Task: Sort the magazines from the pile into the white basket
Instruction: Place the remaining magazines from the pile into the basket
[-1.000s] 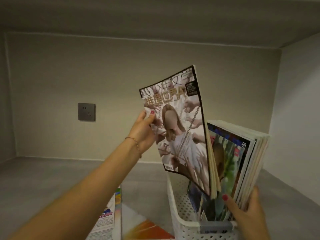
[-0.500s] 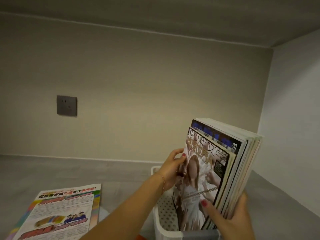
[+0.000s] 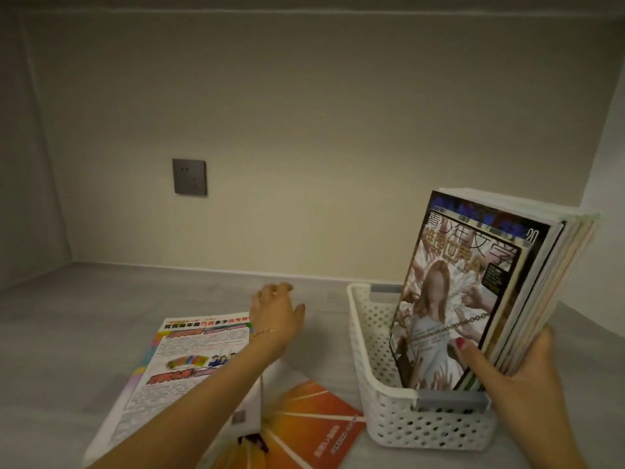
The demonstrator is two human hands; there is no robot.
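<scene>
Left hand [image 3: 275,311] withdrawn, fingers spread, empty, right hand [image 3: 517,363] clasping upright magazines [image 3: 473,286].

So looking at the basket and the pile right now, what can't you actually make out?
Head view only:
- Magazines in the white basket: only the front cover shows; those behind show only edges, count unclear.
- Pile: left arm and frame bottom hide part.
- Orange booklet: print too small, blurred.
- Left hand: motion-blurred.
- Right hand: wrist cut off.
</scene>
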